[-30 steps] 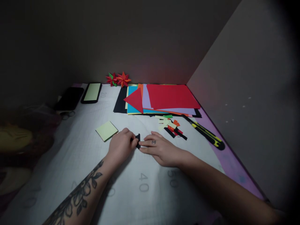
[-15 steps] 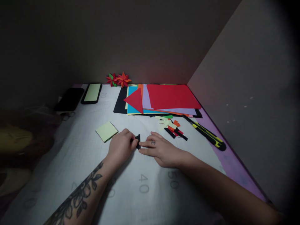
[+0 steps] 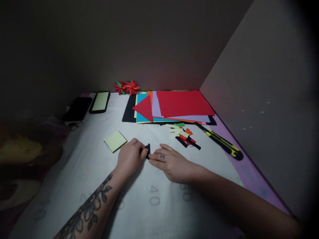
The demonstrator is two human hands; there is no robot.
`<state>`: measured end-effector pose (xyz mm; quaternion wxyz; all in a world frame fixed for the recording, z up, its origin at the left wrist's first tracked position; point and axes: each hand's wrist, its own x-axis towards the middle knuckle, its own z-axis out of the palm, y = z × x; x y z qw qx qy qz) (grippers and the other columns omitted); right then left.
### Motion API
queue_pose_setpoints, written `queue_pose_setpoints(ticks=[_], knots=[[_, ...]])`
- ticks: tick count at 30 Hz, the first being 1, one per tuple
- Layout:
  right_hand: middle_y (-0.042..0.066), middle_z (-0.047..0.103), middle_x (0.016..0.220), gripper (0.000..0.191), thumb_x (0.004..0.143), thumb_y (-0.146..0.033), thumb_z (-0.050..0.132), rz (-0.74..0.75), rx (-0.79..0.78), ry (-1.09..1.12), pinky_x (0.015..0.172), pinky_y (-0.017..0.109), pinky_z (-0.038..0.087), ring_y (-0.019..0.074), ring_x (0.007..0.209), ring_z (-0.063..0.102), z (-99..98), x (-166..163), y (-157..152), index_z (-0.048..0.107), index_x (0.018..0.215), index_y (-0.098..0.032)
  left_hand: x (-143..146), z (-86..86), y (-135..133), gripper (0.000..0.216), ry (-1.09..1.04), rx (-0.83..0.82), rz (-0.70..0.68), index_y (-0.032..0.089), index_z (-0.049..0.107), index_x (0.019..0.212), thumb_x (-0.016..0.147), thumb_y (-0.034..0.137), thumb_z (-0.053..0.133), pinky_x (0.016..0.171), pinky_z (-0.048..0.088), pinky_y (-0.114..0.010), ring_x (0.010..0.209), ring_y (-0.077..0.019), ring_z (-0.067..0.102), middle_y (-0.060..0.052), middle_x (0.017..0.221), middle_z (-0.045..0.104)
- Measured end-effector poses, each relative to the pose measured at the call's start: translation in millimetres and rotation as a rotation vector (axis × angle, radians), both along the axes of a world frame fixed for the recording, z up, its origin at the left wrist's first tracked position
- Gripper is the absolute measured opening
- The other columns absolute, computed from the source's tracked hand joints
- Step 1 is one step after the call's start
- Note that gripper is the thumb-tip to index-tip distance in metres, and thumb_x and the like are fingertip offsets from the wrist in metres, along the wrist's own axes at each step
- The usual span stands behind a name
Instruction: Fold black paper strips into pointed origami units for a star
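My left hand (image 3: 131, 154) pinches a small folded piece of black paper (image 3: 149, 150) between thumb and fingers, low over the white gridded sheet (image 3: 134, 205). Most of that paper is hidden behind the fingers. From the other side my right hand (image 3: 169, 162) reaches in, its fingers stretched out and the tips touching the paper's edge. Left of my left hand lies a stack of pale yellow paper squares (image 3: 115, 141). Beyond my right hand is a heap of cut paper strips (image 3: 183, 134) in several colours.
Coloured paper sheets (image 3: 184, 103) lie stacked at the back, a red triangle (image 3: 146, 108) on top. Two paper stars (image 3: 131, 87) stand by the wall. A yellow-black utility knife (image 3: 221, 142) lies right. A phone (image 3: 100, 102) and a dark flat object (image 3: 78, 109) are back left.
The whole view has shifted slightly. Both hands keep nearly the same pose at the black paper, with the right fingertips still against it.
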<state>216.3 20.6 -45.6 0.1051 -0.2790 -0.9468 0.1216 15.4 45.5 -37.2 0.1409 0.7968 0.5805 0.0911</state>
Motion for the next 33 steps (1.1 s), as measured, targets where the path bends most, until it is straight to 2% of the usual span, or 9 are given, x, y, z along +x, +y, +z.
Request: queue_pose_setpoints(ticks=[6, 12, 18, 22, 26, 29, 33], knots=[[0.006, 0.064, 0.118, 0.040, 0.071, -0.002, 0.048, -0.017, 0.000, 0.065, 0.108, 0.045, 0.027, 0.0207, 0.104, 0.053, -2.8, -2, 2, 0.063, 0.104, -0.019, 1, 0.4, -2, 0.020, 0.007, 0.003, 0.011, 0.020, 0.066, 0.081, 0.086, 0.030, 0.050, 0.067, 0.040, -0.028, 0.076, -0.0177, 0.061, -0.004, 0.085, 0.062], [0.007, 0.067, 0.111, 0.048, 0.072, -0.005, 0.049, -0.029, 0.017, 0.126, 0.105, 0.045, 0.030, 0.0210, 0.099, 0.052, -9.1, -4, 3, 0.058, 0.117, -0.017, 1, -1.3, -2, 0.020, -0.002, 0.023, 0.001, 0.019, 0.065, 0.079, 0.086, 0.029, 0.050, 0.067, 0.040, -0.029, 0.076, -0.0186, 0.061, -0.004, 0.085, 0.062], [0.007, 0.066, 0.112, 0.045, 0.073, -0.003, 0.050, -0.016, 0.025, 0.131, 0.099, 0.044, 0.034, 0.0216, 0.097, 0.051, -10.1, -6, 3, 0.062, 0.113, -0.019, 0, -0.3, -4, 0.016, -0.025, 0.007, 0.006, 0.019, 0.062, 0.080, 0.087, 0.027, 0.050, 0.070, 0.042, -0.029, 0.079, -0.0192, 0.060, -0.005, 0.085, 0.061], [0.006, 0.065, 0.115, 0.046, 0.073, -0.003, 0.050, -0.025, 0.015, 0.109, 0.104, 0.045, 0.029, 0.0223, 0.101, 0.049, -7.3, -6, 2, 0.061, 0.114, -0.019, 0, -1.8, -7, 0.006, -0.065, 0.036, 0.044, 0.019, 0.056, 0.088, 0.086, 0.023, 0.052, 0.073, 0.044, -0.030, 0.084, -0.0202, 0.059, -0.006, 0.092, 0.059], [0.005, 0.064, 0.114, 0.049, 0.072, -0.003, 0.049, -0.011, -0.007, 0.068, 0.109, 0.045, 0.023, 0.0215, 0.102, 0.049, -4.9, -5, 1, 0.058, 0.117, -0.019, -1, -4.6, -7, 0.009, -0.045, 0.059, 0.100, 0.020, 0.053, 0.096, 0.087, 0.022, 0.050, 0.069, 0.044, -0.031, 0.083, -0.0211, 0.060, -0.007, 0.099, 0.057], [0.006, 0.065, 0.111, 0.049, 0.072, -0.004, 0.048, -0.008, -0.003, 0.055, 0.109, 0.047, 0.024, 0.0220, 0.102, 0.050, -3.9, -5, 1, 0.058, 0.118, -0.017, -1, -5.3, -5, 0.011, -0.029, 0.052, 0.137, 0.022, 0.052, 0.098, 0.090, 0.025, 0.046, 0.066, 0.042, -0.030, 0.078, -0.0192, 0.061, -0.006, 0.102, 0.057], [0.004, 0.064, 0.117, 0.046, 0.074, -0.002, 0.046, -0.003, -0.016, 0.045, 0.110, 0.046, 0.024, 0.0225, 0.109, 0.047, -1.4, -6, 0, 0.059, 0.115, -0.018, -1, -4.3, -4, 0.011, -0.026, 0.051, 0.141, 0.022, 0.052, 0.099, 0.092, 0.024, 0.043, 0.066, 0.042, -0.029, 0.080, -0.0187, 0.061, -0.004, 0.101, 0.058]])
